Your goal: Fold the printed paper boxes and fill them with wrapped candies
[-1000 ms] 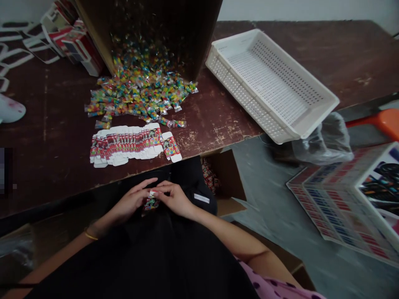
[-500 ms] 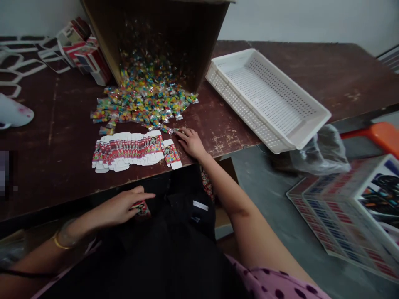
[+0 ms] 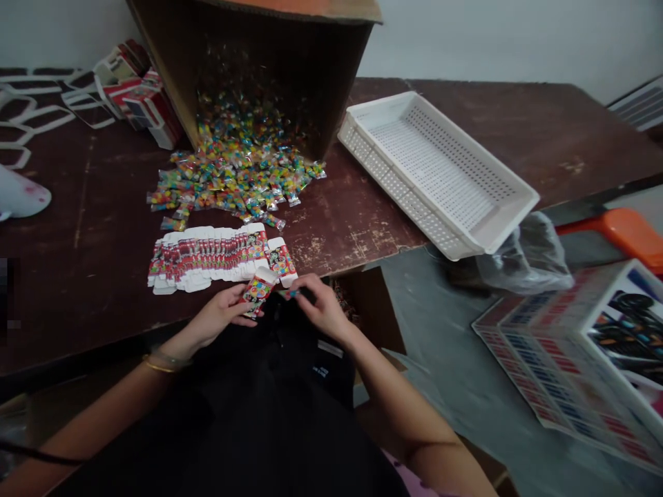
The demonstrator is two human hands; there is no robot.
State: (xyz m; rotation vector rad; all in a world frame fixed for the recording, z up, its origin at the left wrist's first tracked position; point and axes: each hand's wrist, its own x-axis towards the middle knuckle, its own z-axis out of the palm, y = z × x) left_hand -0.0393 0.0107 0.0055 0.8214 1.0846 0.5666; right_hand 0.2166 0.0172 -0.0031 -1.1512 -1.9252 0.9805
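Observation:
My left hand (image 3: 220,316) grips a small red printed carton (image 3: 257,290), its white top flaps standing up, just off the table's front edge. Beside it, my right hand (image 3: 324,307) pinches a small clear packet of colourful candy (image 3: 291,294) between thumb and fingers. Flat cartons (image 3: 207,255) lie overlapped in a row on the table, with a single flat carton (image 3: 281,259) at the row's right end. Behind them, a heap of candy packets (image 3: 233,172) spills from a cardboard box (image 3: 344,90) lying on its side.
A white perforated basket (image 3: 394,162) sits on the brown table (image 3: 492,103) to the right. At the left are a white mug (image 3: 23,193) and stacked red boxes (image 3: 148,103). Below the table's edge stands an open cardboard box (image 3: 380,310); an orange stool (image 3: 635,235) is farther right.
My right hand has drawn back from the table with a candy packet in it. My left hand has lifted the carton from my lap towards the table edge, near the right hand.

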